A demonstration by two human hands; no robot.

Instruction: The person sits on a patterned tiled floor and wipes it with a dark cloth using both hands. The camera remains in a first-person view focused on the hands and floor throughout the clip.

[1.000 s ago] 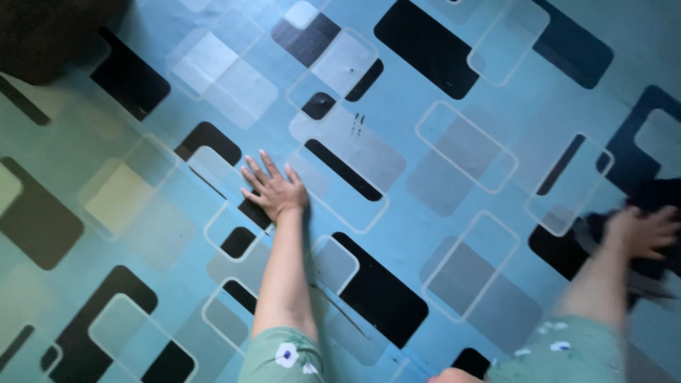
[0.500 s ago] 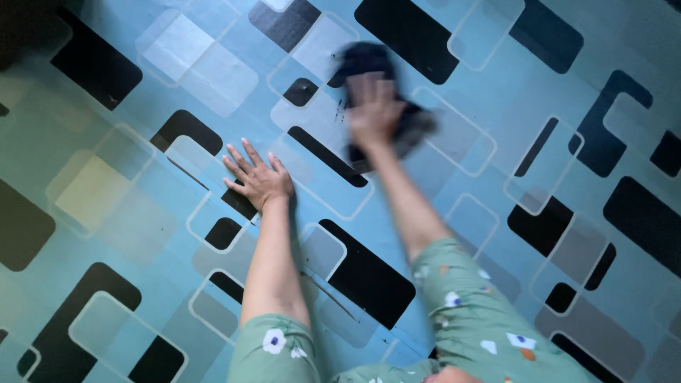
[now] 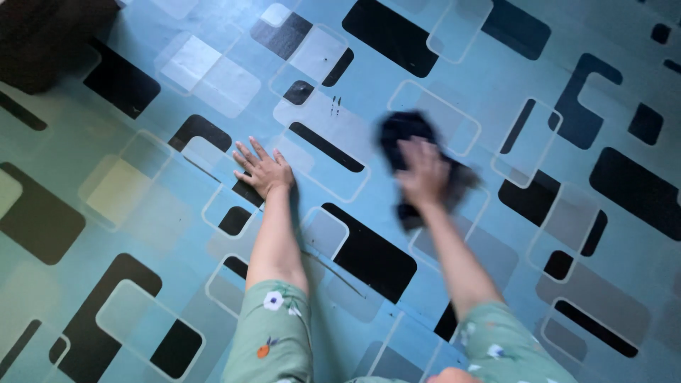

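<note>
The right hand (image 3: 423, 172) has swept the dark cloth (image 3: 418, 163) down and to the right since half a second ago; it now sits at centre frame, just right of the middle. That hand presses flat on the cloth, fingers spread over it, blurred. The cloth's long axis runs from upper left to lower right, though blur hides its edges. The left hand (image 3: 264, 169) lies open, palm down on the blue patterned floor (image 3: 454, 64), fingers pointing to the upper left, holding nothing.
</note>
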